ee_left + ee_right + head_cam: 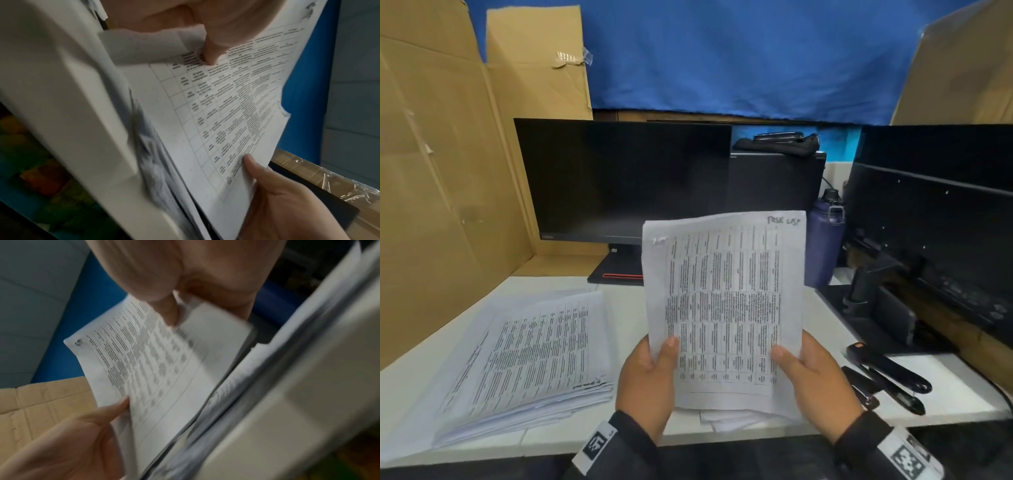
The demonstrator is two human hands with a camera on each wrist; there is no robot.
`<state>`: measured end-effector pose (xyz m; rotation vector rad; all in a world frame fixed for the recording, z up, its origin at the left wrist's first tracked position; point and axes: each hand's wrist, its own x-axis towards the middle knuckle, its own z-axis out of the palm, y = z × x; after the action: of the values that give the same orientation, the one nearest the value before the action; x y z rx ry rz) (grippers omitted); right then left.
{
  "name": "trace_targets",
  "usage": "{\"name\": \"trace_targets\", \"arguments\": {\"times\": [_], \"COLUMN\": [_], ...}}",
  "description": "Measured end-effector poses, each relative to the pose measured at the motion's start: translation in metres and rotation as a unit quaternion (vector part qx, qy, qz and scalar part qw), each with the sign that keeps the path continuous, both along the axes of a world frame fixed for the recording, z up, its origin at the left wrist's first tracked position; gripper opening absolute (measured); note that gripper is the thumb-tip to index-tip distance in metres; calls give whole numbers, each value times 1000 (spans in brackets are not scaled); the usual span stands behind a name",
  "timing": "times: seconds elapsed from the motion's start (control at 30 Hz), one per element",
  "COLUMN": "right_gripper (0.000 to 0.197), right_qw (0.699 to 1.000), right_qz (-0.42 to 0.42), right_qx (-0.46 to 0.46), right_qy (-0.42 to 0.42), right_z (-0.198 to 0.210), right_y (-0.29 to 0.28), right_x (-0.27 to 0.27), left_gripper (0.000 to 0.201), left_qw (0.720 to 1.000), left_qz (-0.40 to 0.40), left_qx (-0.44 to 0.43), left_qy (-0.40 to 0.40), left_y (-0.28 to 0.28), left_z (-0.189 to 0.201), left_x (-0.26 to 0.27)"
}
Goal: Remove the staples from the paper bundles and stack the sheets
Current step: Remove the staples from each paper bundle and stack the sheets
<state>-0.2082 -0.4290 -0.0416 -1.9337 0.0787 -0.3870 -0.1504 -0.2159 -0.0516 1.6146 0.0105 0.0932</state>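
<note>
I hold a printed paper bundle [726,301] upright over the white desk [626,308], its lower edge pinched from both sides. My left hand [654,370] grips the lower left edge, thumb on the front. My right hand [801,366] grips the lower right edge the same way. In the left wrist view my left hand [211,53] presses the bundle [226,113]. The right wrist view shows my right hand [170,316] on the bundle [154,361], and a staple [78,342] in its far corner. A stack of loose sheets [527,356] lies at the left.
A black stapler [890,373] and a smaller black tool [859,387] lie on the desk at the right. More papers [736,419] lie under the bundle at the desk's front edge. Behind stand a monitor [619,178], a purple bottle [825,243] and a second monitor [935,212]. Cardboard [431,171] walls the left.
</note>
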Motion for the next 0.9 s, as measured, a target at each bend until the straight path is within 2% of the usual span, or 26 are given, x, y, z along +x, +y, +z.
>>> {"name": "trace_targets", "arguments": {"times": [0.1,0.17,0.2,0.27,0.33,0.4,0.5,0.53,0.6,0.67,0.77,0.83,0.9], "right_gripper": [20,25,30,42,50,60,49,48,44,41,36,20,26], "right_qw": [988,972,960,904,836,814,795,804,849,894,943,934,914], "right_qz": [62,10,-52,-192,-281,-269,-206,-214,-271,-329,-293,-194,-118], "right_qx": [-125,-225,-265,-363,-407,-390,-446,-432,-320,-177,93,291,388], "right_qy": [65,61,67,118,238,337,356,347,322,247,125,70,24], "right_z": [19,24,23,19,12,3,-13,-12,-7,-7,23,45,61], "right_y": [-31,-61,-76,-103,-127,-137,-137,-137,-135,-145,-130,-111,-90], "right_x": [-7,-11,-11,-11,-12,-13,-13,-12,-9,-5,-10,-12,-13], "left_gripper": [19,24,24,21,19,18,18,17,16,15,25,35,36], "left_qw": [999,995,994,992,989,987,986,985,982,979,966,955,948], "left_qz": [-19,-33,-36,-43,-52,-56,-66,-72,-87,-93,-98,-108,-124], "left_qx": [48,87,91,81,91,103,117,122,134,158,234,276,293], "left_qy": [8,31,47,82,106,108,101,101,102,88,42,28,21], "left_y": [19,35,44,57,63,63,59,57,53,52,52,49,45], "left_z": [11,15,15,14,10,4,3,4,5,5,3,3,5], "left_x": [1,0,-1,-4,-7,-9,-12,-14,-18,-20,-21,-23,-27]}}
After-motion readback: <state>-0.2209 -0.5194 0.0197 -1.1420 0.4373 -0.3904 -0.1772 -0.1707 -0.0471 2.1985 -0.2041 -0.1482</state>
